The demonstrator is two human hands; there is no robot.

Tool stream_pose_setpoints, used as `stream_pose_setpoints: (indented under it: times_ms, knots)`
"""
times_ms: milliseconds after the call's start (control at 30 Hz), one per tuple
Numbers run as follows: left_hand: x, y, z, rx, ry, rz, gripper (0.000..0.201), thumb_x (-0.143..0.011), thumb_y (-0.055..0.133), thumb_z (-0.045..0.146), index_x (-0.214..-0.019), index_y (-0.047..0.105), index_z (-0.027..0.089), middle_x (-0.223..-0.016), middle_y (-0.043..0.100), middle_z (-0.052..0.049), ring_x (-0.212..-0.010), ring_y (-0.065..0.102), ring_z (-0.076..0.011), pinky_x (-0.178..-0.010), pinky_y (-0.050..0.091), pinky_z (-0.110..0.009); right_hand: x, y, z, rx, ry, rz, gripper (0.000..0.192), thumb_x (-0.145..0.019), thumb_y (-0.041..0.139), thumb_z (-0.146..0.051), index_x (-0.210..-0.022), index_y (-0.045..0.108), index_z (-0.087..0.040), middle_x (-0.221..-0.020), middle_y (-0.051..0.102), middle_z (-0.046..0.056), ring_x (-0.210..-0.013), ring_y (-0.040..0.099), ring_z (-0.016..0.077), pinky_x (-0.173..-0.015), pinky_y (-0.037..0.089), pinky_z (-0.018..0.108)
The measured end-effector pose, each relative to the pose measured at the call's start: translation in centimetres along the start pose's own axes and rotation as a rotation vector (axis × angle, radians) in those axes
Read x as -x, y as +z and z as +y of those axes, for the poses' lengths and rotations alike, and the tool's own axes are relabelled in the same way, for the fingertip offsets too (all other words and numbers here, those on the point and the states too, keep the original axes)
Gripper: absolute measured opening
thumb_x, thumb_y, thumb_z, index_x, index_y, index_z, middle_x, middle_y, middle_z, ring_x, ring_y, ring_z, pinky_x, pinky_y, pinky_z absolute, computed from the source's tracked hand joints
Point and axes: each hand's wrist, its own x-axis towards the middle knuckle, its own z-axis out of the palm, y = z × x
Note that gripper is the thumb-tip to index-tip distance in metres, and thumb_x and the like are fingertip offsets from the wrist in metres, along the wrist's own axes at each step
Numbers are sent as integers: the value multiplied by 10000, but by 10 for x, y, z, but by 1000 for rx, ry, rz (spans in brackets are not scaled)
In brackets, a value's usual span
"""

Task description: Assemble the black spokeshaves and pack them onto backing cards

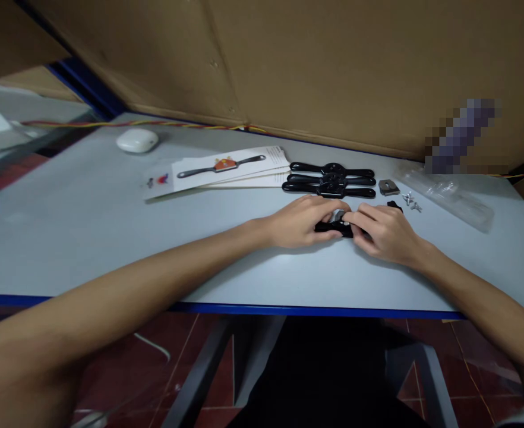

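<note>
Puck: a white rounded puck [137,140] lies far to the left of both hands, near the table's back edge.
Cable: a red and yellow twisted cable [155,123] runs along the back, behind the puck.
Leaflets: a fan of printed leaflets [226,167] lies behind and to the left of the left hand, the top one showing a long-handled tool.
Table: the pale table [88,238] carries everything; its blue front edge runs under the forearms.
Left hand: the left hand [302,221] rests palm down on the table, fingers curled over the left end of the black tool.
Tool: a small black tool [333,227] with a pale metal part in the middle lies on the table between the two hands, gripped from both sides and mostly hidden by the fingers.
Spare tools: three black two-handled tools [331,179] lie side by side just behind the hands.
Right hand: the right hand [384,233] closes on the right end of the tool, its fingertips meeting those of the left hand.
Plate: a small grey plate [388,187] lies behind the right hand, right of the spare tools.
Screws: a few silver wing screws [412,201] sit just behind and right of the right hand.
Bag: a clear plastic bag [449,193] lies further right, well apart from the hands.
Cardboard: brown cardboard [333,65] stands as a wall behind the table.
</note>
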Motion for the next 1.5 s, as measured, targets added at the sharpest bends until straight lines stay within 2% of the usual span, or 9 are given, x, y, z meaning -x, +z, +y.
stream_pose_setpoints:
  times_ms: [100,167,300,567,733,1233,1500]
  knots:
    - [0,0,0,5,13,8,410,-1017,597,431,-1325,647,166,-871,676,-22,-788,637,-196,-764,491,-328,2,-2,4,-6,-43,-41,421,-1007,475,-100,-1266,786,-219,-942,705,48,-695,550,153,-640,410,311]
    - [0,0,0,15,17,8,403,-1013,597,405,-1332,643,165,-887,685,-25,-793,639,-192,-769,494,-326,3,-3,4,29,-59,-52,462,-1020,459,-79,-1299,787,-249,-954,699,46,-705,557,151,-638,403,305]
    - [0,0,1,13,12,0,425,-1007,594,410,-1346,646,160,-855,655,-11,-755,617,-184,-743,484,-321,3,-4,6,75,-95,-86,445,-1060,448,-79,-1236,818,-251,-949,691,53,-695,536,148,-614,368,304]
    - [1,-2,0,16,4,-5,454,-1027,590,462,-1365,648,165,-873,670,-22,-763,621,-191,-755,483,-320,1,-8,7,90,-65,-141,443,-1070,436,-85,-1234,814,-247,-957,687,56,-709,516,152,-654,367,313]
    - [1,-1,0,27,10,-3,441,-1044,592,479,-1332,665,153,-855,653,-17,-738,599,-181,-740,464,-311,0,-9,9,90,-14,-139,400,-1142,427,-221,-1173,825,-231,-916,668,58,-690,493,156,-646,341,315]
    - [1,0,-1,25,-2,-13,431,-1035,593,469,-1327,648,157,-859,647,-15,-755,600,-185,-749,470,-317,3,-8,13,-15,11,-172,325,-1157,497,-330,-1277,779,-220,-1001,723,75,-729,592,172,-665,385,318]
    - [1,0,-2,12,-7,-14,423,-1025,607,444,-1329,659,153,-847,633,-10,-740,587,-180,-751,471,-315,1,-5,7,9,63,-162,309,-1149,524,-358,-1148,788,-195,-972,750,75,-719,620,180,-639,377,330]
